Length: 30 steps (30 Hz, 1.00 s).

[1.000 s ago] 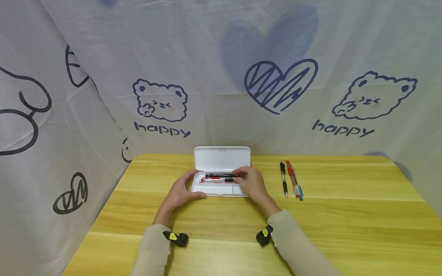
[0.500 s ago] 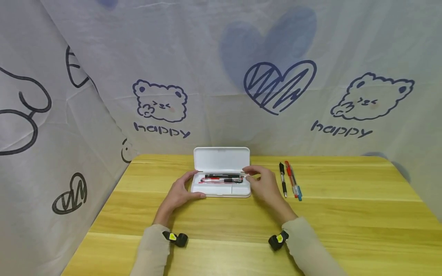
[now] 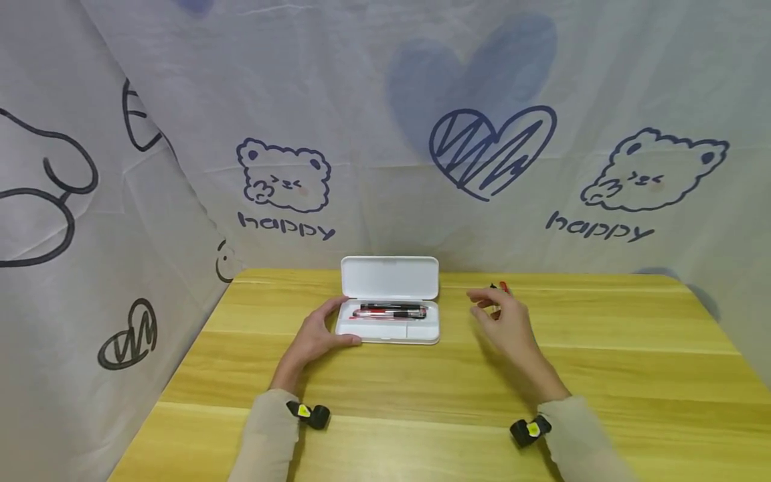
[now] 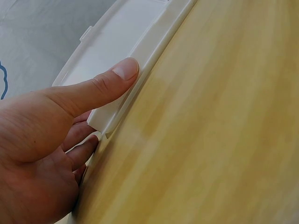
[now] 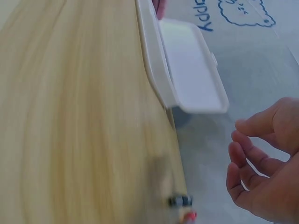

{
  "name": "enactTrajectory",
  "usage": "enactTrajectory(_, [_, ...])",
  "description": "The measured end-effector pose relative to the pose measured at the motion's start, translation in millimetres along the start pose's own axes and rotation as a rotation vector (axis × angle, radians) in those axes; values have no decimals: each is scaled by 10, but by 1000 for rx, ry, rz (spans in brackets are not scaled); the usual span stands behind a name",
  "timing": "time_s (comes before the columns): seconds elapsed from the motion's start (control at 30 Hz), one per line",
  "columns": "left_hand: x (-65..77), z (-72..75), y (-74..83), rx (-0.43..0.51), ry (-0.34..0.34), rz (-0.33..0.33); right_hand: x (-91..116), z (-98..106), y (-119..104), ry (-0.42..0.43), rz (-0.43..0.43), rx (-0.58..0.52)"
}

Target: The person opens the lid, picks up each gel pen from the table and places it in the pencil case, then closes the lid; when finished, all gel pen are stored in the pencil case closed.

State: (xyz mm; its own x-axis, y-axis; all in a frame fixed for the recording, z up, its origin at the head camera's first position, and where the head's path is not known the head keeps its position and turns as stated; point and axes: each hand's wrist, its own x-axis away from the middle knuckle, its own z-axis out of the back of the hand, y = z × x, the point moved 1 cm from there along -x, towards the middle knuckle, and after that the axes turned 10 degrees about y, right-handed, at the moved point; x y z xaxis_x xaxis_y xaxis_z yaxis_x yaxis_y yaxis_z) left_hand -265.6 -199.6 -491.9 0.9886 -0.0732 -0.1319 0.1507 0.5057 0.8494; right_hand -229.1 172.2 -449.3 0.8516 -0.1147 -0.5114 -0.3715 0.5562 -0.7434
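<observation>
A white pencil case [image 3: 376, 331] lies on the table with its lid [image 3: 390, 278] raised at the back. Several black and red pens [image 3: 385, 313] lie in its rear compartment. My left hand [image 3: 313, 340] grips the case's left end, thumb along the front edge and fingers round the side; the left wrist view shows the thumb [image 4: 105, 86] on the rim. My right hand [image 3: 508, 328], fingers loosely bent and holding nothing, hovers right of the case. Beside and partly behind it are a black pen [image 5: 180, 201] and a red pen [image 5: 189, 216], mostly hidden in the head view.
The wooden table [image 3: 385, 415] ends at the back against a pale curtain [image 3: 379, 194] with bear and heart drawings. More curtain hangs at the left. Black wrist cameras [image 3: 530, 430] sit on both sleeves.
My right hand has let go of the pens in the case and moved right, now covering most of the loose pens there. My left hand stays on the case.
</observation>
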Motion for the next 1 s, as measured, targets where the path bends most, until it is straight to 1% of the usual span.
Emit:
enactTrajectory(0.07, [-12,-16,7,-6,-8,3,33,117,44,17,-10,11])
enactTrajectory(0.17, [-27,-28,13,-14,-18,5,75,268,124,52,-48,28])
enactTrajectory(0.27, [-24,-16,14,-16,-14,9,83,371,214,72,-87,42])
enactTrajectory(0.33, [-14,1,9,-14,-6,14,72,419,272,68,-104,60])
enactTrajectory(0.47, [2,25,1,2,-2,14,59,487,380,44,-149,89])
enactTrajectory(0.67, [10,23,-23,20,-6,-8,73,517,513,-28,-172,135])
enactTrajectory(0.87, [15,8,-13,26,-5,-6,106,527,603,-117,-208,180])
enactTrajectory(1.0, [11,-1,5,23,-6,0,114,565,638,-145,-214,192])
